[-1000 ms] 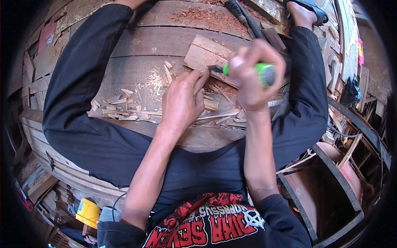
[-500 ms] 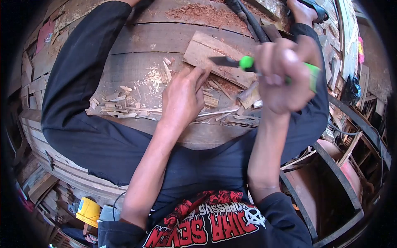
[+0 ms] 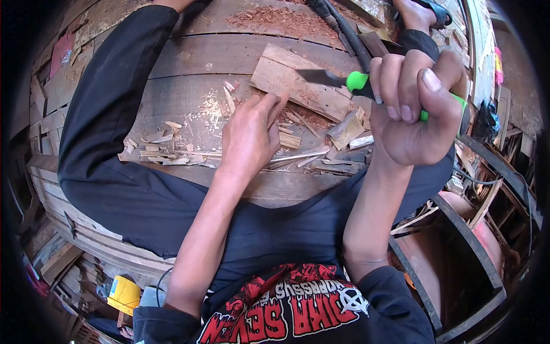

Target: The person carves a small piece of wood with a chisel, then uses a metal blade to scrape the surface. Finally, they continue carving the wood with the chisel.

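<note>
My right hand (image 3: 421, 109) is wrapped around the green and black handle of a knife (image 3: 356, 81). Its dark blade points left, raised above a flat wooden board (image 3: 281, 71), and looks slightly blurred. At the board's near edge is my left hand (image 3: 250, 135), fingers drawn together and pointing at the wood. Whatever those fingertips pinch, if anything, is hidden from view. The board lies on a plank floor (image 3: 200, 54) between my legs, with reddish dust on its surface. Split wood pieces (image 3: 289, 139) lie just right of my left hand.
Wood shavings (image 3: 213, 109) and thin offcuts (image 3: 163, 150) are strewn over the planks. A dark tool or bar (image 3: 346, 28) lies beyond the board. Lower right stands a metal-edged frame (image 3: 470, 229); a yellow container (image 3: 124, 294) is at lower left.
My right hand has moved to the right with the knife, and its fingers show more sharply now. The left hand stays almost in the same place by the board.
</note>
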Tool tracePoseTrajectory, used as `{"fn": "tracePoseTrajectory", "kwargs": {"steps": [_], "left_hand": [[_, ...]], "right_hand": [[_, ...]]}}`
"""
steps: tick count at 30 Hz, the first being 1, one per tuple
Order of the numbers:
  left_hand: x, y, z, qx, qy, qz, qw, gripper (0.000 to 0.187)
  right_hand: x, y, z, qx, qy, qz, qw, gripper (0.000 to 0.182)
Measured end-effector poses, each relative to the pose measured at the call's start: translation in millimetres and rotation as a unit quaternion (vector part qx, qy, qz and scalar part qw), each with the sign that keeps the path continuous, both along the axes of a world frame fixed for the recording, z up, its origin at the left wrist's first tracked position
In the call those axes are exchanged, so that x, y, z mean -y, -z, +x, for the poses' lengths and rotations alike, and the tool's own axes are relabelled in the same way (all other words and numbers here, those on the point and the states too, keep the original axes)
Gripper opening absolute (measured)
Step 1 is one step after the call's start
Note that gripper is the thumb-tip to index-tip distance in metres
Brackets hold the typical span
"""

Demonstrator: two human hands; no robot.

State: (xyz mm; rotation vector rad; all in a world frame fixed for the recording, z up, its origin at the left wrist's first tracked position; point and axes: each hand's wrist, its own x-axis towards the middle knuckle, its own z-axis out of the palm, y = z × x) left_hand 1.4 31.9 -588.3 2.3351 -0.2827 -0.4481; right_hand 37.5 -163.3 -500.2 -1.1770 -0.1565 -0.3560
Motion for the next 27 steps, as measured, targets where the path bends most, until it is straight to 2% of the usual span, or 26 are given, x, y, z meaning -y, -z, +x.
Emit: {"fn": "tracePoseTrajectory", "kwargs": {"steps": [2,3,5,8,9,11,12,15,17,18,21,22,25,27], "left_hand": [[1.9,-1.9,4.5,-0.015,-0.005,-0.014,1.000,0.035],[2.5,-1.4,5.0,-0.013,-0.008,-0.021,1.000,0.035],[2.8,0.4,3.2,-0.008,-0.014,-0.033,0.999,0.036],[1.6,-0.8,3.3,0.000,-0.019,-0.040,0.999,0.035],[0.0,1.2,0.4,-0.003,-0.016,-0.034,0.999,0.035],[1.3,5.7,2.6,0.000,-0.008,-0.027,1.000,0.035],[2.9,3.8,3.5,-0.003,-0.008,-0.026,1.000,0.035],[8.7,-1.1,9.0,0.003,-0.007,-0.038,0.999,0.036],[5.1,3.5,3.2,0.008,-0.015,-0.053,0.998,0.036],[3.2,2.9,-1.8,-0.005,-0.019,-0.039,0.999,0.037],[11.9,-0.7,3.5,-0.008,-0.020,-0.023,0.999,0.037],[11.2,-0.8,3.1,-0.007,-0.016,-0.019,1.000,0.037],[9.5,2.2,3.3,-0.004,-0.020,-0.017,1.000,0.037],[11.3,1.6,2.1,-0.005,-0.014,-0.016,1.000,0.036]], "right_hand": [[-9.5,-2.8,-0.8,-0.005,0.045,-0.059,0.997,0.023],[-14.6,11.2,-2.3,-0.024,0.061,-0.056,0.996,0.023],[-34.5,52.1,-1.6,0.019,0.079,-0.149,0.986,0.024],[-27.7,54.4,-5.1,-0.001,0.061,-0.058,0.996,0.025],[-27.7,34.3,-7.2,-0.055,0.072,0.036,0.995,0.026],[-24.3,19.7,-7.3,-0.047,0.058,0.081,0.994,0.027],[-23.3,34.5,-8.1,-0.023,0.068,0.012,0.997,0.026],[-33.9,53.0,-9.3,-0.043,0.070,-0.066,0.994,0.028],[-28.2,40.3,-13.9,-0.046,0.074,0.042,0.995,0.028],[-24.9,29.8,-16.3,-0.086,0.049,0.098,0.990,0.027],[-28.2,57.3,-13.4,-0.053,0.072,-0.053,0.995,0.027],[-28.6,60.3,-15.9,-0.095,0.072,-0.071,0.990,0.028],[-21.4,41.2,-16.0,-0.074,0.059,-0.018,0.995,0.027],[-17.4,43.6,-16.9,-0.071,0.057,-0.024,0.996,0.026]]}}
